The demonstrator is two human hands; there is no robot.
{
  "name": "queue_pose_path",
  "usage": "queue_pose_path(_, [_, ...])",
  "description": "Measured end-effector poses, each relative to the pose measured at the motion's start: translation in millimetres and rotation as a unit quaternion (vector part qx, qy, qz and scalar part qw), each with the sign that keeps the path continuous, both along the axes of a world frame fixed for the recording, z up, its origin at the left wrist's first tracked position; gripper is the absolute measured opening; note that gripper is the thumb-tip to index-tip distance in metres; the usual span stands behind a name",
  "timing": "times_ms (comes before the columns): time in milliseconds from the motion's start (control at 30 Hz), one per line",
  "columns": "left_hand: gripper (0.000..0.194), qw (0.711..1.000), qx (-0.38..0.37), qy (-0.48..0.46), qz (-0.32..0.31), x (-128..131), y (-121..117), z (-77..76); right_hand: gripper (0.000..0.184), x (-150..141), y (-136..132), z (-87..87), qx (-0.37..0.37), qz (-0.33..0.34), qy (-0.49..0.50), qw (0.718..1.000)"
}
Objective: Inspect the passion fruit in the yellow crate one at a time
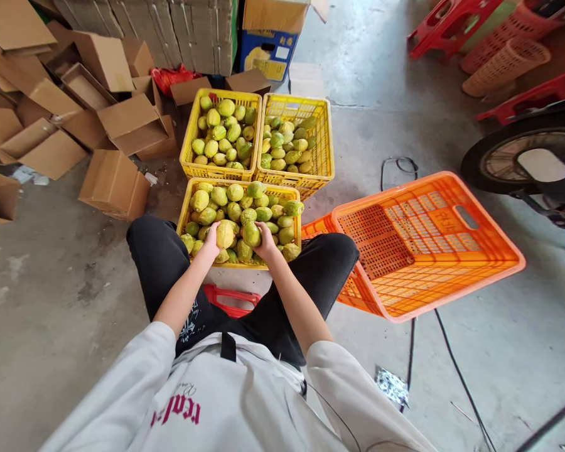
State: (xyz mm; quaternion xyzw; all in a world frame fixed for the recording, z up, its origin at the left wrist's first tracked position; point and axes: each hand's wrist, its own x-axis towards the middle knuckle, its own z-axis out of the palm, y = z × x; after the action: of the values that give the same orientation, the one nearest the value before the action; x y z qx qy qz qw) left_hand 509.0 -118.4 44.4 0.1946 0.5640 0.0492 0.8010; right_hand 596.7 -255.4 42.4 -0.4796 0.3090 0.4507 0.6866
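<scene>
A yellow plastic crate full of green-yellow fruit stands between my knees. My left hand is closed round a yellowish fruit at the crate's near side. My right hand grips a greener fruit right beside it. Both fruits rest at the top of the pile, close together. I sit on a low red stool.
Two more yellow crates of fruit stand behind the near one. An orange crate lies tilted on its side to my right. Cardboard boxes litter the floor at left. A wheel and cables are at right.
</scene>
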Motion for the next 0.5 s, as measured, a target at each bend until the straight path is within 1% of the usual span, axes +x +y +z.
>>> queue_pose_path(67, [0.039,1.0,-0.006,0.023,0.015,1.0,-0.9,2.3,0.013,0.1,-0.5,-0.3,-0.004,0.006,-0.004,1.0])
queue_pose_path(133, [0.038,1.0,-0.008,0.014,0.02,1.3,-1.8,3.7,0.013,0.2,-0.7,-0.5,-0.008,0.009,-0.011,1.0])
queue_pose_path(267, [0.033,1.0,-0.009,0.0,0.024,0.2,-2.5,2.6,0.026,-0.1,-0.7,-0.1,-0.014,0.02,-0.021,0.999])
queue_pose_path(367, [0.029,1.0,-0.003,0.005,0.013,-0.6,-1.9,-0.2,0.029,-1.1,-0.5,0.9,-0.021,0.025,-0.027,0.999])
queue_pose_path(500, [0.031,1.0,0.007,0.013,-0.012,-0.5,-1.9,-3.5,0.022,-3.6,1.7,2.2,-0.022,0.028,-0.049,0.998])
